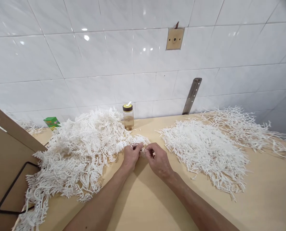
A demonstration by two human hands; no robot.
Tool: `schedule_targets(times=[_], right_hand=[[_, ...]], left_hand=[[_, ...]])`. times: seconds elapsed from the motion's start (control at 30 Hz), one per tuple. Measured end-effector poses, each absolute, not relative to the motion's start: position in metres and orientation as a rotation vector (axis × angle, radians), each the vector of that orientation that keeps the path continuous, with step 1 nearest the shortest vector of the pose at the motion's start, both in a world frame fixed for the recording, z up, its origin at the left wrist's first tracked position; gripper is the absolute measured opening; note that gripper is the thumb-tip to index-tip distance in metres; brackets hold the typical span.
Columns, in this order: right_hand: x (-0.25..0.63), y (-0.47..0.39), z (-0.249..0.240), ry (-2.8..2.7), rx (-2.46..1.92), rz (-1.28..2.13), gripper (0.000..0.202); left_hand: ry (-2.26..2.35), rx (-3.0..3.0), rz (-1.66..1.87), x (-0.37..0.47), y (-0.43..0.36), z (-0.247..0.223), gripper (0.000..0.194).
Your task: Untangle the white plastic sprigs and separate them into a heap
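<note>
Close together over the middle of the table, my left hand (130, 157) and my right hand (158, 160) are both closed, with their fingertips nearly meeting. Between them is a small whitish stringy piece (143, 153), pinched by my left hand. What exactly lies between my right fingertips is too small to make out. To the left of my hands rises a large heap of white, branching, stringy strands (85, 144), whose edge reaches my left fingers. A flatter pile of similar white strands (203, 147) lies to the right, apart from my right hand.
Behind my hands stands a clear jar (128, 120) with a dark and yellow lid. A green box (52, 122) sits behind the left heap. Looser strands (248, 125) spread at the back right. A metal bracket (192, 96) leans against the tiled wall; a brown panel (10, 170) borders the left.
</note>
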State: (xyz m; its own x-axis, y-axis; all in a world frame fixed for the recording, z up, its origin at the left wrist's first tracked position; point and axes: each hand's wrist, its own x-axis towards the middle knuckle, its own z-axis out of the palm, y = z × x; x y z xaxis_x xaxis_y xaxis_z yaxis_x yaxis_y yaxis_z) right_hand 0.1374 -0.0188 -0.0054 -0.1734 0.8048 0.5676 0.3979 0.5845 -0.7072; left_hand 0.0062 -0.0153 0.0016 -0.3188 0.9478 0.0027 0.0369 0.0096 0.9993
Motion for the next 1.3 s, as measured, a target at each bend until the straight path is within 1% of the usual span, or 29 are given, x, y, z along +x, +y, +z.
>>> schedule_targets(times=[0.1,0.2,0.27,0.3,0.37,0.5,0.63,0.73,0.83,1.07,1.2,1.3], right_hand=[[0.154,-0.007,-0.006,-1.702,-1.174,0.466,0.009],[0.179,0.007,-0.004,-1.632,-1.366,0.269,0.007],[0.191,0.012,-0.001,-1.592,-1.418,0.090,0.014],[0.194,0.012,0.001,-1.596,-1.415,0.064,0.017],[0.191,0.009,0.005,-1.660,-1.374,0.173,0.021],[0.167,-0.004,0.005,-1.788,-1.272,0.618,0.030],[0.153,-0.011,0.001,-1.766,-1.266,0.811,0.029],[0.153,-0.011,-0.002,-1.762,-1.306,0.810,0.025],[0.154,-0.010,-0.005,-1.804,-1.288,0.711,0.021],[0.145,-0.017,-0.006,-1.974,-0.988,0.409,0.017],[0.138,-0.029,0.001,-2.076,-0.824,0.452,0.014],[0.141,-0.027,0.006,-1.999,-0.840,0.438,0.012]], left_hand=[[1.426,1.021,1.422,0.007,-0.017,0.003,0.044],[1.393,1.007,1.424,0.008,-0.016,0.001,0.043],[1.384,1.011,1.425,0.007,-0.015,-0.001,0.042],[1.382,1.015,1.426,0.007,-0.015,-0.002,0.042],[1.384,1.039,1.434,0.008,-0.015,-0.004,0.042],[1.406,1.102,1.457,0.010,-0.015,-0.004,0.042],[1.420,1.157,1.456,0.012,-0.016,-0.003,0.042],[1.406,1.185,1.451,0.013,-0.017,-0.002,0.045],[1.405,1.206,1.445,0.014,-0.017,-0.002,0.044],[1.415,1.170,1.493,0.013,-0.015,-0.005,0.039],[1.447,1.143,1.479,0.007,-0.015,-0.003,0.041],[1.434,1.164,1.421,0.003,-0.016,0.001,0.041]])
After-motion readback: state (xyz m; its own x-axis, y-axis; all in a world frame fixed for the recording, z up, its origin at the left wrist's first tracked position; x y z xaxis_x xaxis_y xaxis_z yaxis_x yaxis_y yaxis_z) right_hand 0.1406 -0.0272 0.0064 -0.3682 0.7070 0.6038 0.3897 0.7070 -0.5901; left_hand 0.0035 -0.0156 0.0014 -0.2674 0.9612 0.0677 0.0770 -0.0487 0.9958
